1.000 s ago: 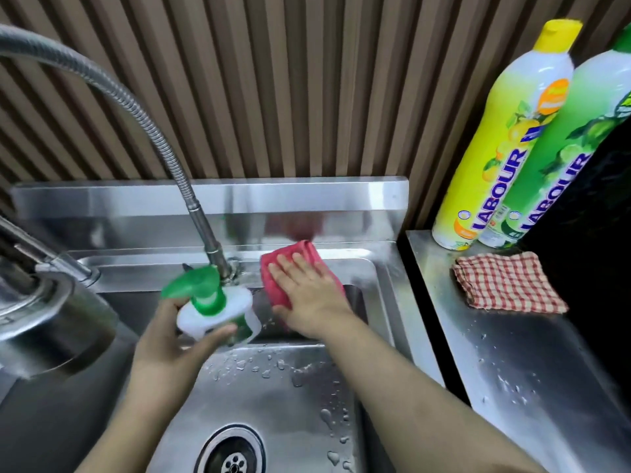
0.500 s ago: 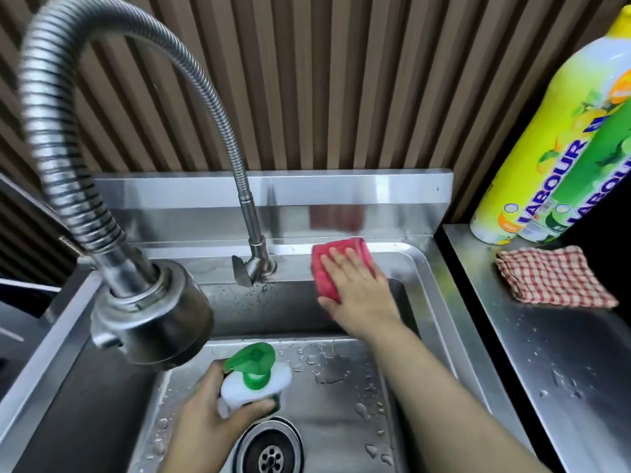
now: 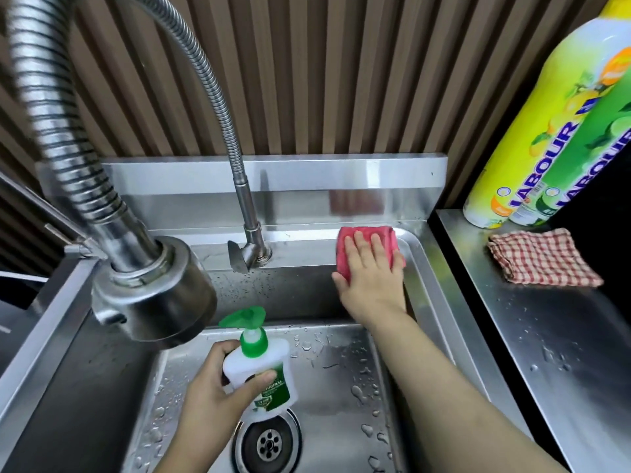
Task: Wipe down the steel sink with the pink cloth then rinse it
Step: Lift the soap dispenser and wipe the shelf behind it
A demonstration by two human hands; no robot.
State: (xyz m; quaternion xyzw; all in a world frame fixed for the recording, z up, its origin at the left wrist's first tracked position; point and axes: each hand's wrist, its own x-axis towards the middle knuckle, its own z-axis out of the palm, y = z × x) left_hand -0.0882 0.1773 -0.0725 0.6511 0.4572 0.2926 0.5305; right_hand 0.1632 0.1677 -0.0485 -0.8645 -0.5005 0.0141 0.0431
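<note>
While the wiping step is in hand, the steel sink [image 3: 341, 387] fills the middle of the view, its floor beaded with drops. The coiled spray tap [image 3: 153, 295] arches over from 10 o'clock, and a wet bench [image 3: 546, 353] at 3 o'clock carries two tall detergent bottles [image 3: 532, 131] and a folded checked cloth [image 3: 543, 257]. The right hand [image 3: 370, 285] lies flat, its grip wide and fingers straight, pressing the pink cloth [image 3: 342, 254] onto the sink's back rim at about 1 o'clock, in the rear right corner. The left hand [image 3: 211, 394] has its grip curled round a green-capped soap bottle [image 3: 259, 367], tilted over the drain [image 3: 269, 442] at 6 o'clock. I judge the walls and floor not yet wiped. The next move calls for steady flat pressure round the corner and down the right wall, then water for rinsing.
</note>
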